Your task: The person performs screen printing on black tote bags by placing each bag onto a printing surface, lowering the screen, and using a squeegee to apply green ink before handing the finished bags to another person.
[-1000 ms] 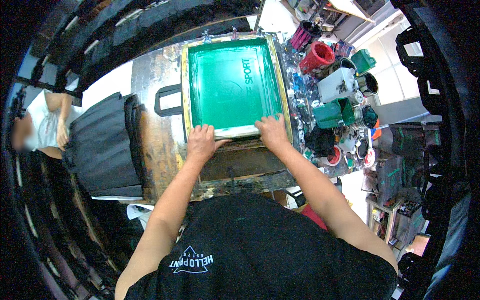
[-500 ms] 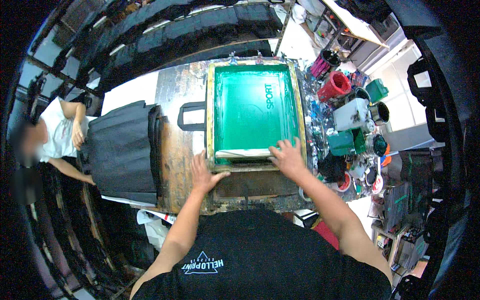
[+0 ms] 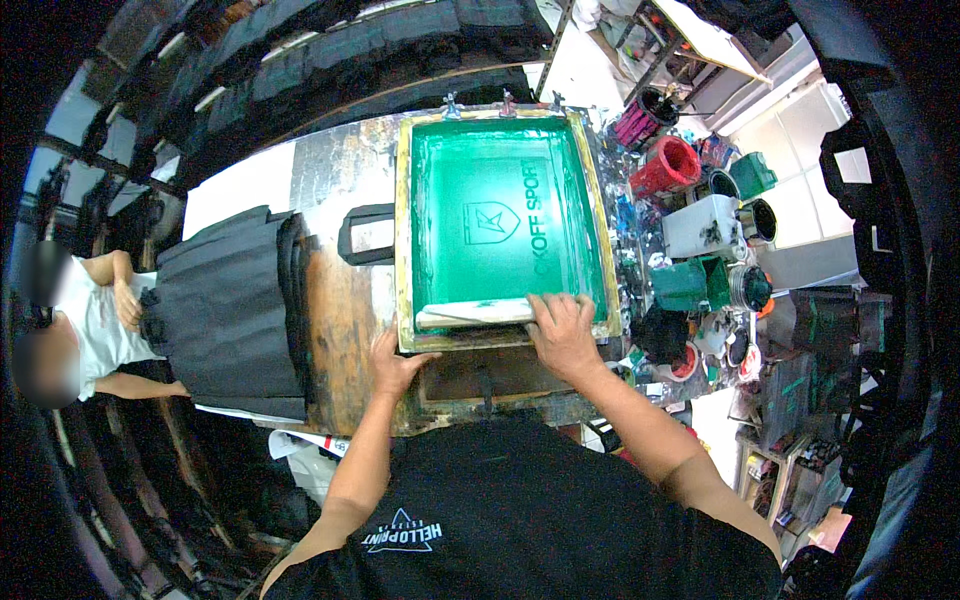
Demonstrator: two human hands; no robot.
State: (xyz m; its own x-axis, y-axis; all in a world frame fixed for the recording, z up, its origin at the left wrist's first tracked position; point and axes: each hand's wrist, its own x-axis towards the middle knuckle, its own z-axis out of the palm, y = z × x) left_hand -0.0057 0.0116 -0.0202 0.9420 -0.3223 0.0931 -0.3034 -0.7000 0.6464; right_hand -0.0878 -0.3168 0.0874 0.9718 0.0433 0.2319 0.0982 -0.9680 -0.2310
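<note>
A printing screen (image 3: 404, 240) with a yellowish frame lies on the worktable before me, its mesh green with dark lettering and a shield-shaped emblem. Across the near end of the mesh rests a pale-handled squeegee (image 3: 470, 313). My right hand (image 3: 565, 335) is closed over the squeegee's right part, fingers curled on top of the handle. My left hand (image 3: 397, 365) is at the screen's near left corner, its thumb spread along the near edge and its fingers stretched beside the left side. From under the screen's left side sticks out a black bag handle (image 3: 352, 238).
To the left lies a stack of black fabric bags (image 3: 230, 310), with a co-worker in a white shirt (image 3: 95, 310) beyond it. Ink pots, a red bucket (image 3: 667, 165) and a green container (image 3: 690, 285) crowd the table's right side. Clamps (image 3: 508, 104) line the screen's far edge.
My right hand's fingers have closed over the squeegee handle, where they were spread at its right end before. The emblem on the mesh shows more clearly. The whole view has shifted slightly.
</note>
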